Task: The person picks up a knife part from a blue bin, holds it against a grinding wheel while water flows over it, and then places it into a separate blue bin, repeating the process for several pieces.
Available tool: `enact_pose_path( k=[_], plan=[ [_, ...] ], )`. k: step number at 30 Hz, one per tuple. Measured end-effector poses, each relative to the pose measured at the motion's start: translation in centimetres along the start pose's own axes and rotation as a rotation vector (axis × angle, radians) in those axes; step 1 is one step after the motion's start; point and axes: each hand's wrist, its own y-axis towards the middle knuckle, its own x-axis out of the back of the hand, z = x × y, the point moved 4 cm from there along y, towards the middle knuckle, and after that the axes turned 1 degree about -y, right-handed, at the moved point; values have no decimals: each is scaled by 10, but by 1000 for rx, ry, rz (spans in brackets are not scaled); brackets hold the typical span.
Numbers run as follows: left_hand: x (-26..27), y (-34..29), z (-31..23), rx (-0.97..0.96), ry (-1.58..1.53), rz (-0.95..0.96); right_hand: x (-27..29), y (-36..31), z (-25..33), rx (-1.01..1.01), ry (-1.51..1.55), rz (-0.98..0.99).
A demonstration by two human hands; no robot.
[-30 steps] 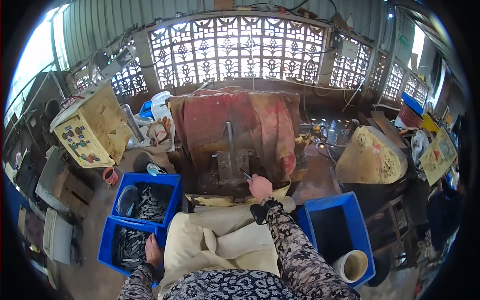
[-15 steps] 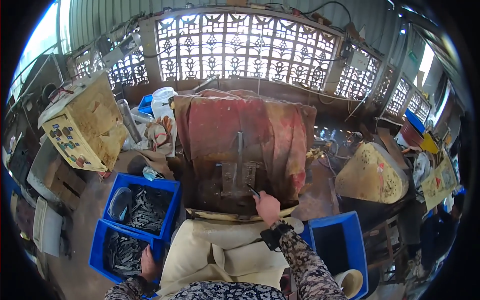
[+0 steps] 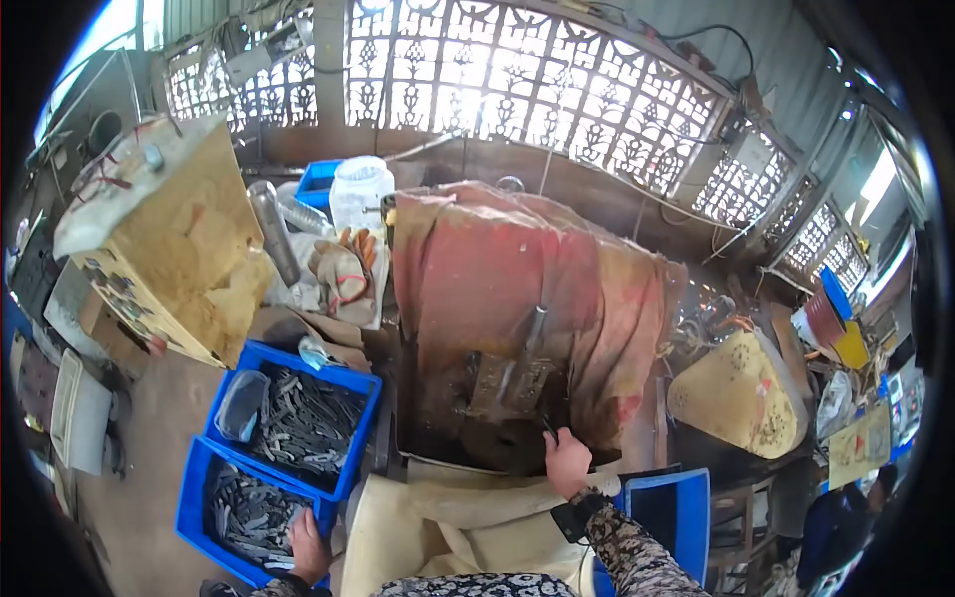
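My right hand (image 3: 568, 464) is closed on a thin dark metal piece (image 3: 549, 429), which points up toward the machine's opening. In front of it a machine draped with a stained red cloth (image 3: 477, 264) has a metal plate (image 3: 490, 383) and an upright rod (image 3: 535, 328). At lower left, my left hand (image 3: 309, 550) reaches over the edge of the nearer blue bin (image 3: 192, 497). Its fingers are curled together among flat dark metal pieces (image 3: 249, 507); what they grip is not clear. A pale apron or cloth (image 3: 448, 517) covers my lap.
Behind the near bin stands another blue bin (image 3: 371, 403) with similar pieces and a clear plastic tub (image 3: 242, 406). A blue bin (image 3: 701, 517) stands at right. A yellowish cabinet (image 3: 189, 259), white bucket (image 3: 361, 194), gloves (image 3: 343, 269) and triangular yellowish block (image 3: 741, 388) surround the machine.
The view has turned, so the machine sits further right and tilted. My right hand still holds the piece near the machine's opening. My left hand stays at the near bin, its fingers more curled.
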Motion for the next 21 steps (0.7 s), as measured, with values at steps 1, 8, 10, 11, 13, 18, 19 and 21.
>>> enact_pose_path(
  k=[1, 8, 10, 11, 13, 18, 19, 21],
  plan=[
    [4, -2, -7, 45, -23, 18, 2, -4, 0, 36, 16, -34],
    [26, 13, -31, 72, -102, -18, -32, 0, 0, 141, -70, -47],
    [18, 36, -35, -22, 27, -104, -40, 29, -17, 173, -21, -155],
    [17, 51, -37, -16, 58, -106, -39, 40, -20, 222, -58, -257],
    [16, 64, -32, -37, 268, -255, -40, 72, -26, 295, 120, -111],
    [43, 110, -134, -165, -48, -445, -90, 78, -48, 268, 51, 121],
    [43, 110, -151, -303, -13, -363, -89, 78, -49, 290, 63, 147],
    [31, 98, -212, -434, 310, -299, -87, 76, -57, 295, 76, 158]
  ],
)
